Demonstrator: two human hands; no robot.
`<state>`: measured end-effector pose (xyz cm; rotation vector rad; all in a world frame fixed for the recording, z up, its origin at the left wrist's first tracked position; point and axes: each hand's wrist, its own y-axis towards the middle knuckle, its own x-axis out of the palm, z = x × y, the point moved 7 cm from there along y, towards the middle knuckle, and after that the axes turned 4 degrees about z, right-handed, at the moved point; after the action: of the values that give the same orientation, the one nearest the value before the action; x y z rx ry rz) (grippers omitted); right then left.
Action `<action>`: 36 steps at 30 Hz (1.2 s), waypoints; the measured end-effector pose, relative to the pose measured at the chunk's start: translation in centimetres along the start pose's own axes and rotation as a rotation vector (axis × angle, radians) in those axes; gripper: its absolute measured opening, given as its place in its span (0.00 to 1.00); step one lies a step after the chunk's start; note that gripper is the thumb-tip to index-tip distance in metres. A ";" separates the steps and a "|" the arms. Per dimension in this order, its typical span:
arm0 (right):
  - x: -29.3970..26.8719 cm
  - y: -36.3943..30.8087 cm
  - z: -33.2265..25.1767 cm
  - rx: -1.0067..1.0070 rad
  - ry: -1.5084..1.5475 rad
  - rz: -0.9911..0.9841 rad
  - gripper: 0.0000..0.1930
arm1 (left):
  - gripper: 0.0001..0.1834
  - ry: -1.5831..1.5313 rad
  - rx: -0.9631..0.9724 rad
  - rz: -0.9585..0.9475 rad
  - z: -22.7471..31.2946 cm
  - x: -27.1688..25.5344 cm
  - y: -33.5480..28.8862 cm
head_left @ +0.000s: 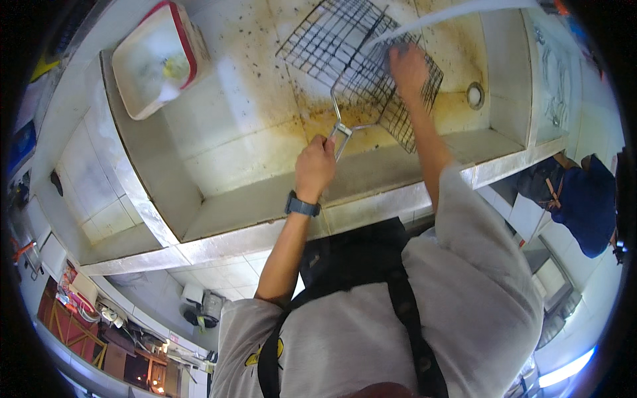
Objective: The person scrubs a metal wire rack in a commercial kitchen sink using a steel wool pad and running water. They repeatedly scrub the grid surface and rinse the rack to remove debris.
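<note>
A hinged wire grill basket lies opened out in the tiled sink, its two mesh halves spread apart. My left hand, with a dark watch on the wrist, is closed around the end of its metal handle. My right hand presses down on the right mesh half, fingers curled. Something dark grey shows under those fingertips, too blurred to name. A long whitish band, a hose or a stream of water, slants from the upper right toward the mesh by my right hand.
A white basin with a red rim stands at the sink's left, holding suds and a yellowish thing. Dark specks and brown stains cover the sink floor. A round drain lies at right. The raised front ledge runs before my body.
</note>
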<state>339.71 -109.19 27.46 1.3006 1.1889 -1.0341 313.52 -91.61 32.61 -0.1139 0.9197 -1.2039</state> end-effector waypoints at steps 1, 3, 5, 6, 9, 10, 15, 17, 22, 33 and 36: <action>-1.7 -3.7 -1.4 -0.045 0.113 0.018 0.23 | 0.16 0.006 -0.005 0.017 -0.3 -0.2 0.5; -5.1 -9.2 -3.0 -0.130 0.231 -0.025 0.23 | 0.16 0.021 -0.023 0.015 -0.6 0.2 -0.1; -6.3 -10.8 -4.6 -0.210 0.260 -0.112 0.23 | 0.16 0.021 -0.014 0.015 -0.5 0.2 -0.1; -4.9 -8.4 -3.7 -0.161 0.163 -0.089 0.22 | 0.16 0.021 -0.013 0.019 -0.5 0.2 -0.2; 0.0 2.0 0.6 0.018 0.061 -0.018 0.21 | 0.15 0.025 -0.003 -0.034 0.7 0.0 -0.1; 1.7 4.3 1.7 0.042 0.044 0.041 0.21 | 0.15 0.034 0.021 -0.023 0.7 0.0 0.1; -3.5 -4.9 -5.5 -0.099 0.199 -0.046 0.21 | 0.14 0.036 0.000 -0.009 0.0 0.3 0.4; -4.9 -7.0 -6.0 -0.153 0.285 -0.059 0.21 | 0.14 0.043 0.001 -0.032 0.1 0.3 0.3; 3.8 4.7 -0.8 -0.060 0.100 -0.034 0.19 | 0.14 0.093 0.058 -0.038 0.8 0.5 0.5; -1.2 -2.1 -6.1 -0.219 0.150 -0.076 0.19 | 0.12 0.090 0.015 -0.031 0.4 0.9 0.5; 1.9 6.4 -3.8 -0.083 0.002 -0.010 0.21 | 0.12 0.077 0.043 -0.046 1.1 0.7 0.8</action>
<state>346.11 -105.00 26.78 1.2325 1.2279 -0.9804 314.92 -92.31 32.55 -0.0546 0.9618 -1.2770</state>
